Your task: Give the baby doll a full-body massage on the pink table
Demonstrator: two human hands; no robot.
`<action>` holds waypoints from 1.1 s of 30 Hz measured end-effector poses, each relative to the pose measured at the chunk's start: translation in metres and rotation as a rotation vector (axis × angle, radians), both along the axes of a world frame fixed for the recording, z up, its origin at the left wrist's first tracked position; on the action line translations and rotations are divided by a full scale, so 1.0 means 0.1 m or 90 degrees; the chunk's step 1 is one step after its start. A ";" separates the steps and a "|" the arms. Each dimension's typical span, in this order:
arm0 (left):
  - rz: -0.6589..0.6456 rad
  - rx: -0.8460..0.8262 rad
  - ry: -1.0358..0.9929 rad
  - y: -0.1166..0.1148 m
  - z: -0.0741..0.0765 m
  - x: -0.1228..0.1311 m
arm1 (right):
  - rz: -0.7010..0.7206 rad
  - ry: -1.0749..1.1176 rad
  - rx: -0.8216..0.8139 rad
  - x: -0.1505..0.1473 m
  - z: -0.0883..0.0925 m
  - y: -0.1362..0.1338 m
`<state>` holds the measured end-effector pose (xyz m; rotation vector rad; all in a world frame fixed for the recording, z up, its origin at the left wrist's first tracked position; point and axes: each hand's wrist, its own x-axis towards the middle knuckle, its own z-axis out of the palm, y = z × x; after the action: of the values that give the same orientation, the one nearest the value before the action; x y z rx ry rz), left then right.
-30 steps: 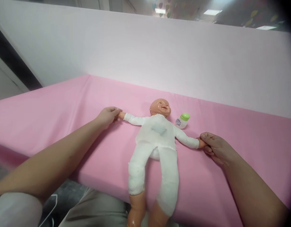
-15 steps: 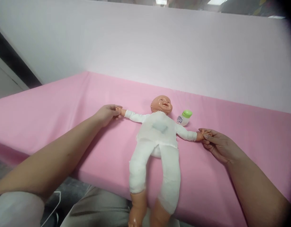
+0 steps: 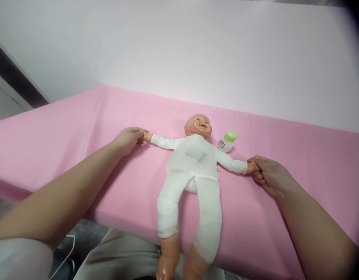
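Observation:
A baby doll (image 3: 194,163) with a white cloth body lies on its back, its arms stretched out to both sides. My left hand (image 3: 131,139) is closed around the doll's hand on the left. On the other side, my right hand (image 3: 270,175) grips the doll's other hand between thumb and fingers. The doll's bare plastic feet reach over the near edge toward my lap. Just above the doll's arm on the right lies a small clear bottle (image 3: 226,144) with a green cap, tilted on its side.
Pink sheeting (image 3: 124,194) covers the table under the doll. A white wall or panel (image 3: 182,50) rises behind it. Below the near edge are my legs (image 3: 121,256) and a white cable (image 3: 69,249) at the lower left.
The view has tipped slightly downward. My right hand has folded further over the doll's hand, whose fingers showed more before. The doll and bottle stay in place.

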<state>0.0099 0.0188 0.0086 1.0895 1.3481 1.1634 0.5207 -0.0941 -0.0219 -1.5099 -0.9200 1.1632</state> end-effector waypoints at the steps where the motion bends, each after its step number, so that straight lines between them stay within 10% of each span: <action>1: -0.004 -0.002 -0.007 -0.01 0.00 0.00 | -0.006 0.010 0.004 0.02 -0.01 0.01; 33: -0.044 -0.001 -0.048 0.10 -0.02 -0.09 | -0.054 0.187 0.121 0.02 0.04 0.05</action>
<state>0.0010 0.0290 0.0061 1.0721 1.2445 1.1414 0.5227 -0.0896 -0.0178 -1.1771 -0.7377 1.1644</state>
